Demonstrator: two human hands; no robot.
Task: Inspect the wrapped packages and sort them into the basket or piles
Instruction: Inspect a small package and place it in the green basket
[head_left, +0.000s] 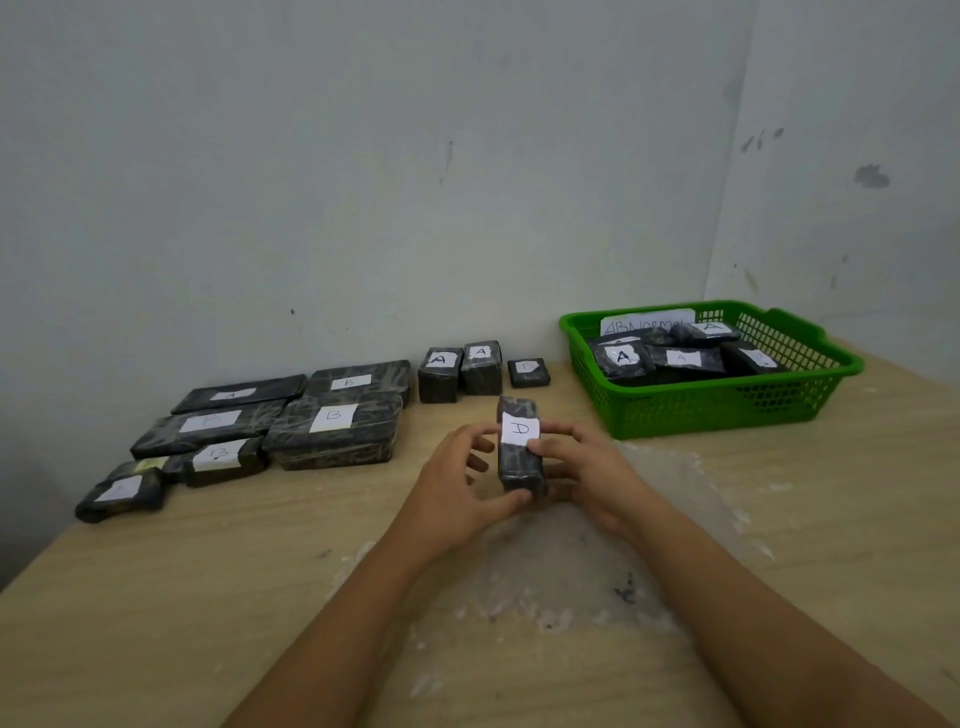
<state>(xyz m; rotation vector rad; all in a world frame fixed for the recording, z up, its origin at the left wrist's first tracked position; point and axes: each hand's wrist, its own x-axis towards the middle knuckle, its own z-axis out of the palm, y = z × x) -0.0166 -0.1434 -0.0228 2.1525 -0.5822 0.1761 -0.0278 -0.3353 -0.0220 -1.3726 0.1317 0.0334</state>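
— Head view: held a black-wrapped package (519, 447) marked "D" just above the table (208, 597), at centre, label up. Left hand (457, 488) closed around its left side and near corner; right hand (582, 467) clasped on the right edge, thumb on the white label.

— Sorted so far?

— Quite a lot, judging by the layout. Counted several packages already in the green basket (727, 410) at the right (under a paper sign reading "ABNormal"). Found the flat B packages (332, 431) grouped at the left, two upright A packages (460, 371) at the back, and a small lone package (529, 372) beside them, letter too faint to read.

— Left to do?

— Apparently only this one: seen no unsorted heap anywhere. Still under inspection, probably bound for the small package or the basket.
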